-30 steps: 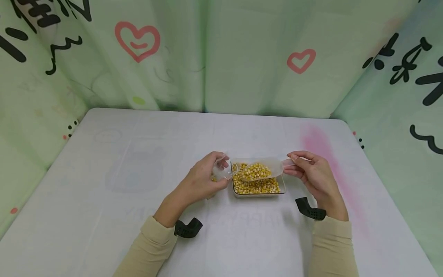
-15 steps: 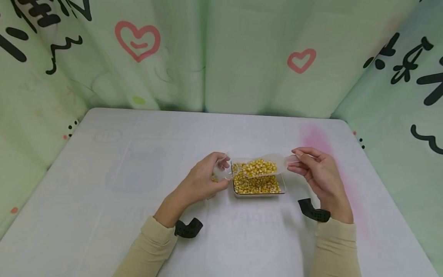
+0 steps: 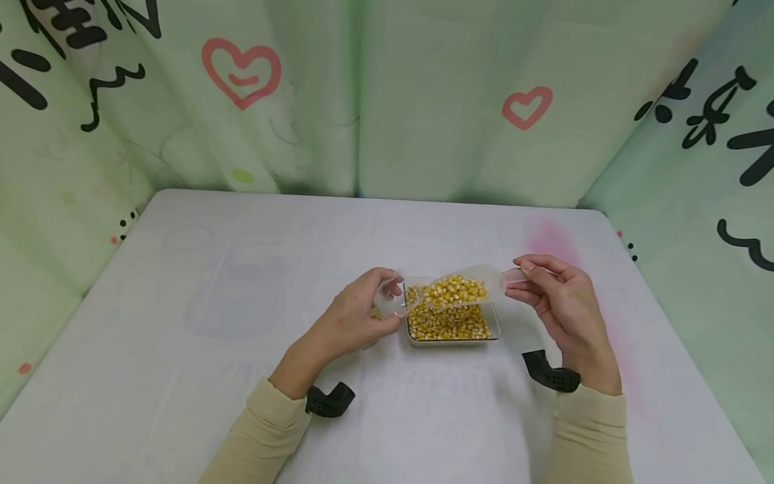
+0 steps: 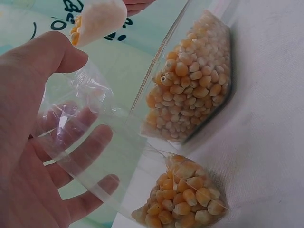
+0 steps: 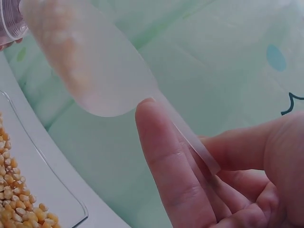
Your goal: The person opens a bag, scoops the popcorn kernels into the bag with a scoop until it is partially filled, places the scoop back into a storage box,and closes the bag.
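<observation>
My left hand (image 3: 353, 312) grips a clear, thin-walled plastic container (image 3: 387, 298), its mouth facing right. In the left wrist view, corn kernels (image 4: 180, 199) lie in its bottom, and the fingers curve round its far side. My right hand (image 3: 565, 306) pinches the handle of a translucent white scoop (image 3: 494, 277) between thumb and fingers. Corn kernels (image 3: 456, 290) fill much of the scoop, whose front end is at the container's mouth. Below the scoop stands a clear rectangular box (image 3: 453, 342) of corn kernels (image 3: 447, 325). Whether scoop and container touch, I cannot tell.
A white-covered table (image 3: 242, 269) with a faint pink patch on its right bears the box. Green curtains (image 3: 423, 101) with hearts and black lettering stand behind and at both sides. Black straps (image 3: 550, 372) are worn at both wrists.
The right hand has moved slightly right and up, tilting the scoop so its handle end is higher and its front lower. The left hand and the container have hardly moved.
</observation>
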Demonstrator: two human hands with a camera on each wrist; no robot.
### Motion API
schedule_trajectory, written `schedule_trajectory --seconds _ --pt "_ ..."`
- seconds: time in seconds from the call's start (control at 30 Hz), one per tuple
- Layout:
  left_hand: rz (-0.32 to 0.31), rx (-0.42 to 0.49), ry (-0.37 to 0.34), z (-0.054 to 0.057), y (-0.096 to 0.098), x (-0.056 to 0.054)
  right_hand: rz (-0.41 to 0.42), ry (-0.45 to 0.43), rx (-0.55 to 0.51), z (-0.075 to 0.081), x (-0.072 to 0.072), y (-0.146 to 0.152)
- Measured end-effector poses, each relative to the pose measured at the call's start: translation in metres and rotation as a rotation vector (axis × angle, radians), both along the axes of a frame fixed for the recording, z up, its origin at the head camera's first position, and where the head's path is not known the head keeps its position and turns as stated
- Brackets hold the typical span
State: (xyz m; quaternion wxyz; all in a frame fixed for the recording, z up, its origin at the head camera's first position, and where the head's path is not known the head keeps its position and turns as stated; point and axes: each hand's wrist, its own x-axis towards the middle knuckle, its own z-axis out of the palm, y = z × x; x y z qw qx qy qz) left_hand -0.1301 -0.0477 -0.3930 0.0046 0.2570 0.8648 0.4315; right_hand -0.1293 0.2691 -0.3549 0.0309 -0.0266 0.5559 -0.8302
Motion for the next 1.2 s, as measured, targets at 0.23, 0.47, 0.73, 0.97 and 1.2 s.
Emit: schedule_trajectory --seconds 0.23,0.47,0.73,0.97,1.2 --pt "0.004 -0.014 0.009 -0.001 0.001 0.001 -0.005 0.013 -0.015 0.003 0.002 -0.004" --pt "-0.009 -0.024 0.013 -0.002 0.001 0.0 -0.007 0.03 -0.008 0.005 0.002 -0.007" --pt "-0.032 -0.038 0.014 -0.001 0.002 0.0 0.001 0.033 0.042 0.005 0.0 -0.017" --pt "-0.041 -0.045 0.042 0.001 0.002 0.001 0.0 0.035 0.095 0.006 0.001 -0.024" --pt "-0.044 -0.039 0.036 -0.001 0.001 0.002 -0.009 0.045 0.128 0.007 0.001 -0.029"
